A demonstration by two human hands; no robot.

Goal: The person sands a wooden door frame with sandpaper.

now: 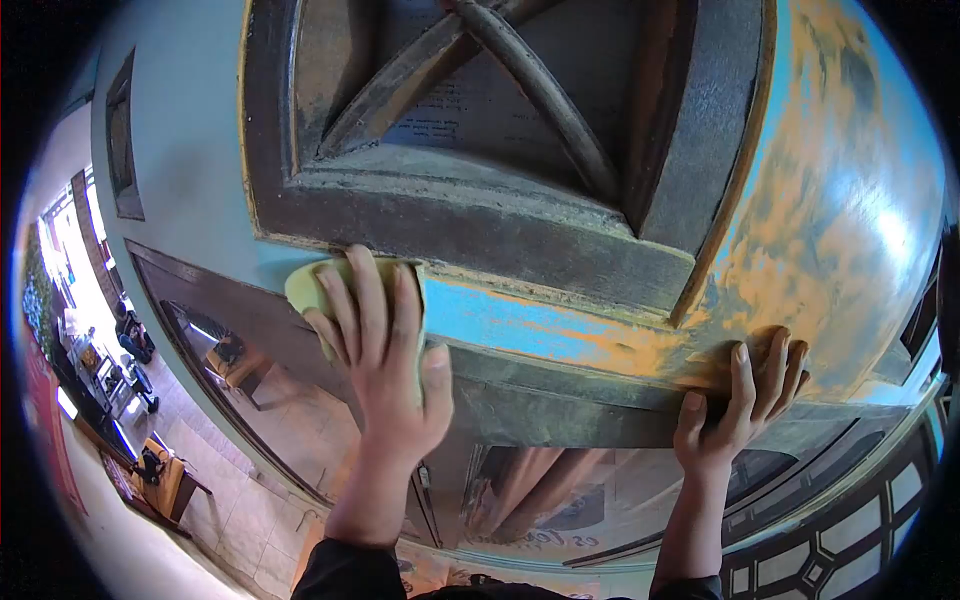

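My left hand presses a yellow-green sheet of sandpaper against the wall strip under the wooden frame. Its fingers lie over the sheet, and the sheet's right edge shows between fingers and thumb. To the right of it runs a band of bright blue and orange worn paint. My right hand rests open with spread fingers on the lower right of the wall, by the top of the dark wooden beam. Nothing shows in that hand.
Above is a dusty wooden vent frame with crossed bars. The patchy orange-blue wall bulges at right. Below are glass panes and a dark patterned grille. Far left, a wooden chair stands on the tiled floor.
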